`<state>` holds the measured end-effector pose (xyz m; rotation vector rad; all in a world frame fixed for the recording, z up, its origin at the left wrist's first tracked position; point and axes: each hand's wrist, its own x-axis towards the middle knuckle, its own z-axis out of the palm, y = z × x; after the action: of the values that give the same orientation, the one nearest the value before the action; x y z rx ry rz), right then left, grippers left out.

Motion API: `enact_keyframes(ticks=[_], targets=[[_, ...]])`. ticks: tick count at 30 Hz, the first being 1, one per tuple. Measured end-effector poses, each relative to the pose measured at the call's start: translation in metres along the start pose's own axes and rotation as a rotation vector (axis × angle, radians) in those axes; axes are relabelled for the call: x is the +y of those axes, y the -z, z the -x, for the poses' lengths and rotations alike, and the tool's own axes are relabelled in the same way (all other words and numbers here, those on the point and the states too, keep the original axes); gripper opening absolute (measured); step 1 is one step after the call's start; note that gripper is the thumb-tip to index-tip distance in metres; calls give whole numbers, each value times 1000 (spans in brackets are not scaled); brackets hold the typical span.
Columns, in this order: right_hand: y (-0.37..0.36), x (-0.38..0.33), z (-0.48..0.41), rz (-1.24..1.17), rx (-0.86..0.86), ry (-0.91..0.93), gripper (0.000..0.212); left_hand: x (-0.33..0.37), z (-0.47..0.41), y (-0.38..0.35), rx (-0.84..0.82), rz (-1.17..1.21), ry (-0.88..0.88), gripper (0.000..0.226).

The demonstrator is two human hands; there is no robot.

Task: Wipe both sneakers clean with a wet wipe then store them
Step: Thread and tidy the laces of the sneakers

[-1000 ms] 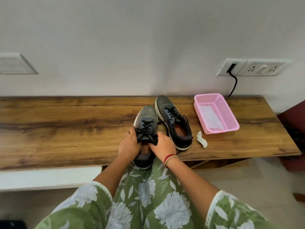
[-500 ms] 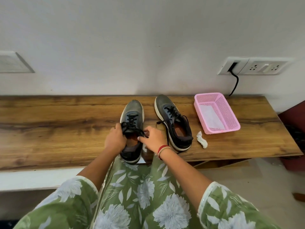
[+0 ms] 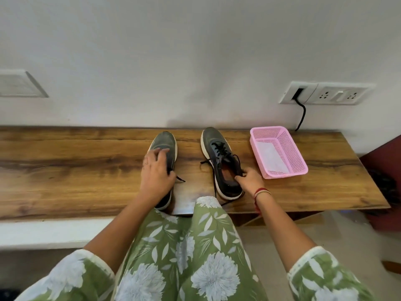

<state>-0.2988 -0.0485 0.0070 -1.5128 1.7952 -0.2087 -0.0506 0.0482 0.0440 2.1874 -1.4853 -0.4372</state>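
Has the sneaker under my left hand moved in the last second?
Yes. The left sneaker has slid left, opening a gap from the right sneaker, which sits where it was beside the pink basket.

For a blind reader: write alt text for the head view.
A person's left hand holds one grey sneaker and the right hand pinches the collar of the other sneaker, both on a wooden bench beside a pink basket.

Grey sneaker (image 3: 165, 141), darker sneaker (image 3: 211, 138), both upright, well apart
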Motion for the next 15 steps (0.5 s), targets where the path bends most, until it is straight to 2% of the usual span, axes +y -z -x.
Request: enact_keyframes(ticks=[3, 8, 12, 15], targets=[[-8, -9, 12, 51, -23, 38, 26, 31, 14, -6, -55, 145, -43, 47], [-23, -8, 29, 58, -33, 39, 31, 54, 13, -38, -134, 271, -23, 34], [-24, -2, 30, 55, 14, 52, 50, 58, 4, -64, -207, 368, 150, 21], [-23, -2, 28, -44, 53, 148, 59, 60, -4, -81, -247, 731, 446, 21]])
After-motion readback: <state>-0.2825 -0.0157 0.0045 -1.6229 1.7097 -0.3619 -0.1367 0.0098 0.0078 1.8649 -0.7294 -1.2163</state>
